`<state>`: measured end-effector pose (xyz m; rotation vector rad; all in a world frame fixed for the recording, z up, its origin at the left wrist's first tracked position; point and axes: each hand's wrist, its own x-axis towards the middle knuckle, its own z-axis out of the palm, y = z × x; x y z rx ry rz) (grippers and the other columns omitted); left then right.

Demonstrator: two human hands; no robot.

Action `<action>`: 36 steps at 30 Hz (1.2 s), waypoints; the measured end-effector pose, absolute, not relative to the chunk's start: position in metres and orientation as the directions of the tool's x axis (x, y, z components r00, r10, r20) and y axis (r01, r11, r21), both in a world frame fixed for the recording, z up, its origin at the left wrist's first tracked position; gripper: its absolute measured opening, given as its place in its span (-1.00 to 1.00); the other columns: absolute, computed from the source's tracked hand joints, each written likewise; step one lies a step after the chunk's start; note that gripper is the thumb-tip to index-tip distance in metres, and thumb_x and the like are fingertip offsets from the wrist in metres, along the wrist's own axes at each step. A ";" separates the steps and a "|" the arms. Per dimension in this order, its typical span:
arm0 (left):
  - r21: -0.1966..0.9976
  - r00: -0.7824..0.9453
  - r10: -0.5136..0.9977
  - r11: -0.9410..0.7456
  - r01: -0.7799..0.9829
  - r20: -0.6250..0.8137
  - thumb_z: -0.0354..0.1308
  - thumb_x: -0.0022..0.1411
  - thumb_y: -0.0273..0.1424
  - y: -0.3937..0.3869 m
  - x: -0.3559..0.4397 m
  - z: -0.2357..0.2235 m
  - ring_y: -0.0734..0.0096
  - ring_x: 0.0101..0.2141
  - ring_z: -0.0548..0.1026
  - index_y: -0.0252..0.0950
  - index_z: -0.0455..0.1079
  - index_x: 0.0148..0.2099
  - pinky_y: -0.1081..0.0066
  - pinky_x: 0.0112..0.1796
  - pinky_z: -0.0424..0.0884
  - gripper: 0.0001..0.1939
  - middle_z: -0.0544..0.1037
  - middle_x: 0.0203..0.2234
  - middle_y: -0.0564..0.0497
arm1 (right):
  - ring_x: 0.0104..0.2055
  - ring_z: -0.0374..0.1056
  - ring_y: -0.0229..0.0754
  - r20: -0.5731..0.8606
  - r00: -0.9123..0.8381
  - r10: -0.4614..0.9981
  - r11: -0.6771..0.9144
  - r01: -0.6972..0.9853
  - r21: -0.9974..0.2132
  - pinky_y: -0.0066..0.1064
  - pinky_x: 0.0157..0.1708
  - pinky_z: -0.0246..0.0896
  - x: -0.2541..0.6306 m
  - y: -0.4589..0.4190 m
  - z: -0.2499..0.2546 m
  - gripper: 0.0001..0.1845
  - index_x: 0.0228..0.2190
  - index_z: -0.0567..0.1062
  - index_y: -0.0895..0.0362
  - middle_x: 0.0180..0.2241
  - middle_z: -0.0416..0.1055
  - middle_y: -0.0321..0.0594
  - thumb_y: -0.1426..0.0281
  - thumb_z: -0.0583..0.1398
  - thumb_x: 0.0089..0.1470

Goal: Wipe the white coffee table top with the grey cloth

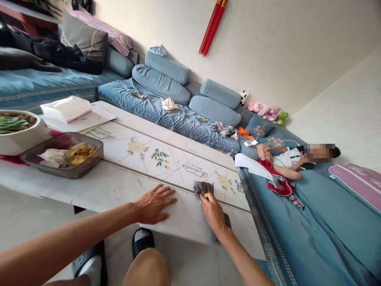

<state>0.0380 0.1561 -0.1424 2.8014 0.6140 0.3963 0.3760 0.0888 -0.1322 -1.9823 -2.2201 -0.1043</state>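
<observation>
My left hand (154,204) lies flat on the white table top (119,182) near its front edge, fingers spread and holding nothing. My right hand (212,212) is closed on a grey cloth (203,188), which it presses against the table top a little right of the left hand. The cloth sticks out beyond my fingers over the flower pattern on the table. Part of the cloth also shows under my wrist.
A grey tray (64,155) with peels and tissue, a white plant pot (18,133), a tissue pack (66,108) and papers stand at the table's left end. A blue sofa (178,115) with cushions runs behind. A person (287,159) lies on it at right.
</observation>
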 end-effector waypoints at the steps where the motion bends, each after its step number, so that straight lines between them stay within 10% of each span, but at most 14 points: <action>1: 0.313 0.880 0.426 -0.882 0.352 0.209 0.13 0.46 -0.02 0.156 0.045 -0.143 -0.13 0.46 0.22 -0.14 0.23 0.52 -0.20 0.46 -0.01 -0.30 0.20 0.51 -0.20 | -0.05 0.49 -0.12 0.175 -0.110 0.978 0.120 0.992 -0.047 -0.41 -0.11 0.34 0.379 0.086 -0.133 -0.53 0.16 0.59 -0.02 -0.05 0.54 -0.14 0.43 0.01 0.42; 9: 0.419 0.904 0.375 -0.869 0.264 0.208 0.02 0.52 0.03 0.153 0.083 -0.145 -0.06 0.54 0.01 -0.20 0.06 0.60 -0.18 0.51 -0.23 -0.23 0.04 0.56 -0.16 | -0.18 0.44 -0.13 0.154 0.066 0.986 -0.064 0.998 -0.018 -0.41 -0.22 0.27 0.391 0.221 -0.110 -0.59 -0.07 0.66 0.18 -0.05 0.50 0.00 0.46 0.01 0.38; 16: 0.437 0.883 0.395 -0.861 0.260 0.253 0.02 0.51 0.07 0.151 0.081 -0.150 -0.05 0.53 0.06 -0.18 0.11 0.58 -0.16 0.51 -0.21 -0.23 0.09 0.55 -0.16 | -0.10 0.48 -0.10 0.048 -0.128 0.991 0.129 0.991 -0.028 -0.36 -0.09 0.38 0.390 0.116 -0.121 -0.41 0.30 0.46 0.02 0.02 0.50 -0.05 0.45 -0.10 0.42; 23: 0.418 0.874 0.401 -0.868 0.267 0.274 0.03 0.51 0.07 0.152 0.083 -0.153 -0.04 0.52 0.08 -0.18 0.11 0.58 -0.15 0.51 -0.19 -0.22 0.11 0.54 -0.14 | -0.08 0.42 -0.08 -0.014 0.045 0.999 -0.043 0.989 0.141 -0.40 -0.17 0.28 0.369 0.199 -0.104 -0.43 0.22 0.52 0.04 0.06 0.49 -0.05 0.50 -0.08 0.38; 36: 0.405 0.866 0.413 -0.869 0.283 0.283 0.10 0.47 0.04 0.150 0.081 -0.152 -0.02 0.52 0.09 -0.14 0.10 0.59 -0.10 0.52 -0.19 -0.21 0.12 0.54 -0.11 | 0.01 0.45 -0.05 0.019 -0.048 0.999 0.047 0.996 0.079 -0.39 -0.09 0.34 0.398 0.115 -0.132 -0.36 0.32 0.44 -0.06 0.08 0.51 -0.06 0.51 -0.10 0.39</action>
